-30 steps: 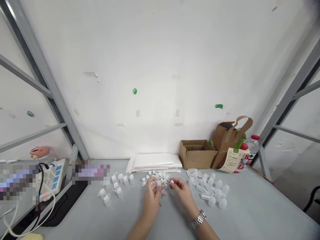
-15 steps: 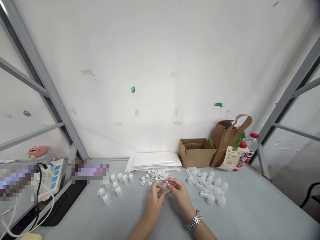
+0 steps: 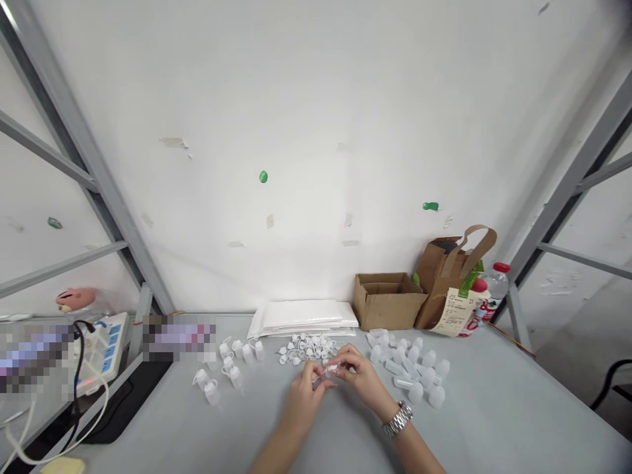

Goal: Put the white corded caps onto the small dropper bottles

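My left hand (image 3: 305, 394) and my right hand (image 3: 359, 376) meet over the grey table (image 3: 494, 421), both pinched on a small clear plastic bottle (image 3: 330, 374) held between them. A silver watch (image 3: 397, 420) sits on my right wrist. Just beyond the hands lies a heap of small white caps (image 3: 307, 347). To the right lies a cluster of uncapped clear bottles (image 3: 413, 370). To the left stand several capped bottles (image 3: 228, 366).
A stack of white bags (image 3: 305, 318) lies against the wall. An open cardboard box (image 3: 387, 300), a brown paper bag (image 3: 450, 276) and red-capped drink bottles (image 3: 494, 287) stand at the back right. A power strip (image 3: 101, 353) with cables sits at the left.
My hands were apart, each pinching a small part near the cap heap. They have come together and now both grip the one small bottle, shifted slightly right.
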